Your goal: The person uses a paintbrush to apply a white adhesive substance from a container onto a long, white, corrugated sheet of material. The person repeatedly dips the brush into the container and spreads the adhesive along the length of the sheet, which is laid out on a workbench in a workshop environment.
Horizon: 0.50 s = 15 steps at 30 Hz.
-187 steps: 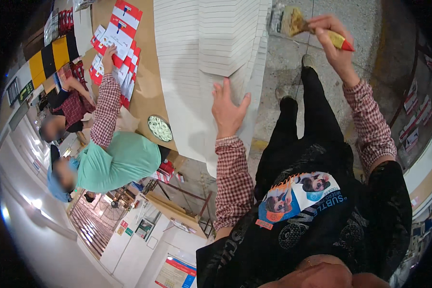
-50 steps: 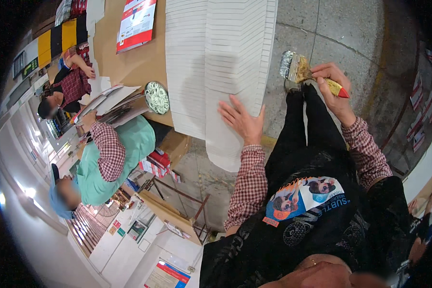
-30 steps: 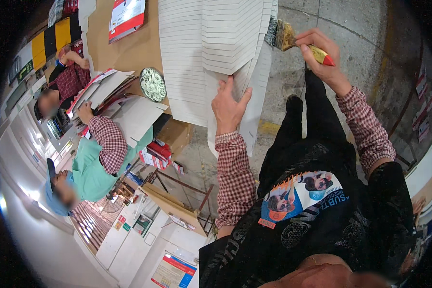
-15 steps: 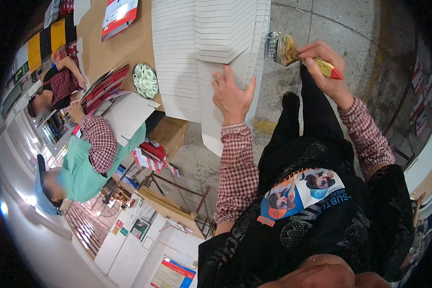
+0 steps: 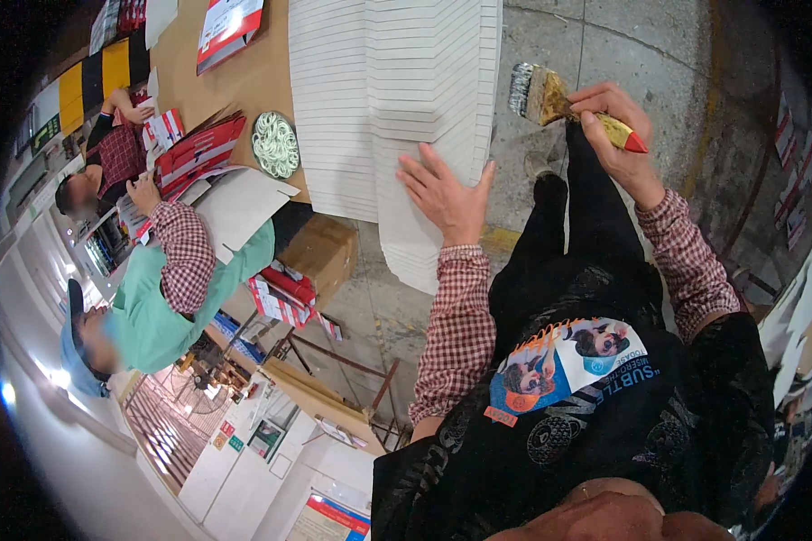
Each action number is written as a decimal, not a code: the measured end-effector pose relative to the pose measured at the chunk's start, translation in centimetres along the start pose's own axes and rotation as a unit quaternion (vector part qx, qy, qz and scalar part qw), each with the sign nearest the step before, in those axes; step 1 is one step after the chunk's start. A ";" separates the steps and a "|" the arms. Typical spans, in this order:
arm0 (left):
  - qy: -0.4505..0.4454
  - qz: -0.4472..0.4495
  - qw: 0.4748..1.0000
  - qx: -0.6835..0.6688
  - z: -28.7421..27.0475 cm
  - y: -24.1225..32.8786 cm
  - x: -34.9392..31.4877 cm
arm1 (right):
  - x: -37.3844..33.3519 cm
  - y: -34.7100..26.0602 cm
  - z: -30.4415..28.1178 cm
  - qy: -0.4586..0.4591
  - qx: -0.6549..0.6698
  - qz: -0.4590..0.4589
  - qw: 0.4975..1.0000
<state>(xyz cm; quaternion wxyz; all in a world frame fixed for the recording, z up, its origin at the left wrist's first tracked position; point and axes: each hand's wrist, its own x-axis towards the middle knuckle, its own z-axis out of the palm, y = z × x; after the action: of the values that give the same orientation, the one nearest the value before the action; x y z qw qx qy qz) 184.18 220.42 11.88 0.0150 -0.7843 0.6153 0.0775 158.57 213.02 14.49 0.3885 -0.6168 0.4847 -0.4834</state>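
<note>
Grey-white cardboard sheets (image 5: 334,135) lie fanned out in overlapping rows, only their edges showing under the top one. My left hand (image 5: 447,198) rests flat on the near sheet, fingers spread, holding nothing. In my right hand (image 5: 618,140) is a wide paintbrush (image 5: 547,96), gripped by its yellow handle with a red tip. Its pale-coated bristles point left, just off the right edge of the sheets and apart from them.
A bowl of pale green rings or bands (image 5: 275,146) stands left of the sheets on a brown table (image 5: 176,77). Two co-workers at the left handle red-and-white printed card pieces (image 5: 203,149). A cardboard box (image 5: 320,257) sits below the table edge; a metal-framed stand (image 5: 379,388) is nearer.
My left hand has slid slightly right and nearer over the sheet, its fingers still spread. The brush has shifted slightly to the right in my right hand. A co-worker's hand has moved at the far left.
</note>
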 end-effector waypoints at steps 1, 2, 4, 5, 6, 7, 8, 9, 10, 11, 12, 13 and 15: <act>-0.002 0.000 1.000 -0.001 -0.1 0.0 0.1 | 0.2 0.1 0.1 0.002 -0.001 -0.005 1.000; -0.006 0.000 1.000 -0.002 -0.4 0.1 0.2 | 0.3 0.2 0.1 0.002 -0.002 -0.007 1.000; -0.021 0.008 1.000 -0.007 -0.9 -0.1 0.3 | 0.5 0.4 -0.2 0.008 -0.016 -0.021 1.000; -0.030 0.015 0.999 -0.009 -1.1 -0.4 0.5 | 0.7 0.6 -0.3 0.010 -0.022 -0.028 0.999; -0.040 0.022 0.999 -0.012 -1.3 -0.7 0.6 | 0.8 0.6 -0.2 0.010 -0.021 -0.034 0.999; -0.042 0.025 0.999 -0.010 -1.5 -0.9 0.7 | 0.9 0.6 -0.1 0.010 -0.019 -0.039 0.999; -0.044 0.029 0.999 -0.009 -1.7 -0.8 0.8 | 1.1 0.6 0.0 0.011 -0.020 -0.044 0.999; -0.047 0.032 0.998 -0.008 -1.8 -0.8 0.9 | 1.2 0.5 0.1 0.011 -0.019 -0.049 0.999; -0.045 0.039 0.998 -0.006 -2.0 -1.0 1.0 | 1.4 0.5 0.3 0.011 -0.019 -0.054 0.998; -0.045 0.045 0.998 -0.004 -2.1 -1.1 1.1 | 1.5 0.5 0.4 0.010 -0.019 -0.058 0.998; -0.045 0.051 0.998 -0.002 -2.3 -1.2 1.1 | 1.7 0.7 0.4 0.013 -0.021 -0.073 0.997; -0.048 0.066 0.997 -0.012 -2.5 -1.6 1.4 | 2.0 1.1 0.3 0.016 -0.022 -0.087 0.996; -0.055 0.094 0.994 -0.028 -3.1 -2.4 2.2 | 2.3 1.3 0.3 0.011 -0.025 -0.098 0.995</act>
<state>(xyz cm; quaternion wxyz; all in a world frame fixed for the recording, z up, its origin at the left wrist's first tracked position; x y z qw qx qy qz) 187.37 218.56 14.51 0.0195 -0.7176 0.6823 0.1382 158.67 210.47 13.68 0.3182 -0.6659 0.4380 -0.5134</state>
